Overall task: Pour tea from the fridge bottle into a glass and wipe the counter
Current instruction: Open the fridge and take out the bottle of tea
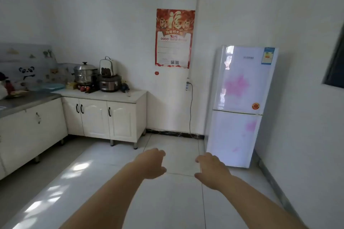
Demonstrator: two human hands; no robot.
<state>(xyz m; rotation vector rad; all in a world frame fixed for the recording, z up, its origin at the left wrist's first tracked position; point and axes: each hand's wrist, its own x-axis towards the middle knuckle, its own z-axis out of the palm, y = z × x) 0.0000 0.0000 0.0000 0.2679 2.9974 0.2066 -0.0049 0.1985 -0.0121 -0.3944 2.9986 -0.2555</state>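
Note:
A white two-door fridge [240, 102] with pink flower prints stands against the right wall, both doors closed. A small clear glass [128, 93] sits near the right end of the white counter [115, 96]. My left hand [151, 162] and my right hand [211, 168] are stretched out in front of me above the floor tiles, fingers loosely apart, holding nothing. Both hands are well short of the fridge. No bottle is visible.
A steel steamer pot [85, 73] and a rice cooker [109, 83] stand at the back of the counter. White cabinets [96, 117] run below it and along the left. A red calendar [174, 38] hangs on the wall; a cable [190, 109] drops beside the fridge.

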